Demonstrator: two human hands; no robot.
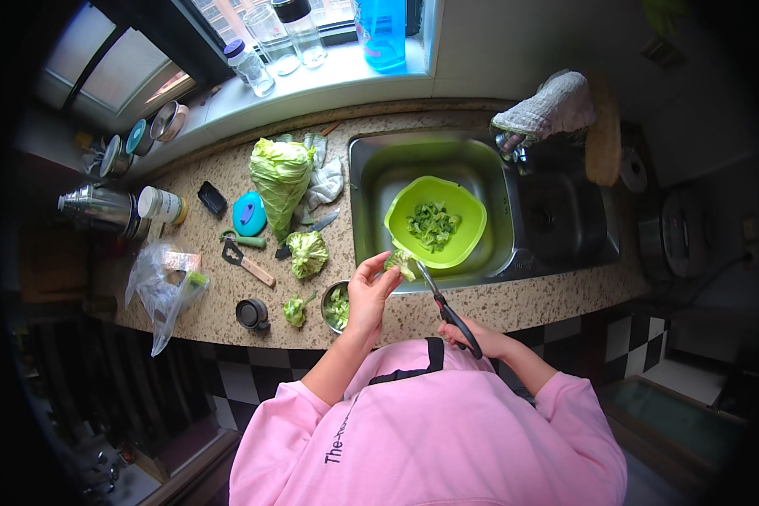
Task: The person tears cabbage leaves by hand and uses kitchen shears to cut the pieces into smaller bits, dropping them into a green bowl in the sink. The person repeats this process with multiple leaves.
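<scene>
A piece of broccoli (402, 264) is pinched between the fingertips of my left hand (368, 292), over the near rim of the green plastic bowl (474, 231). My right hand (477, 335) grips black-handled kitchen scissors (441, 302), their blades pointing up towards the piece. Cut green florets (433, 226) lie in the bowl, which sits in the left basin of the steel sink (370, 158). Beside my left wrist stands a round metal bowl (324, 310) with pale green pieces in it, partly hidden by my hand. A small broccoli piece (295, 311) lies left of that bowl.
On the counter to the left are a larger broccoli head (307, 254), a tall cabbage (281, 180), a knife (324, 221), a green peeler (250, 241), a wooden-handled tool (257, 271), a black-lidded container (252, 314) and a plastic bag (164, 291). A cloth-wrapped faucet (547, 107) overhangs the sink.
</scene>
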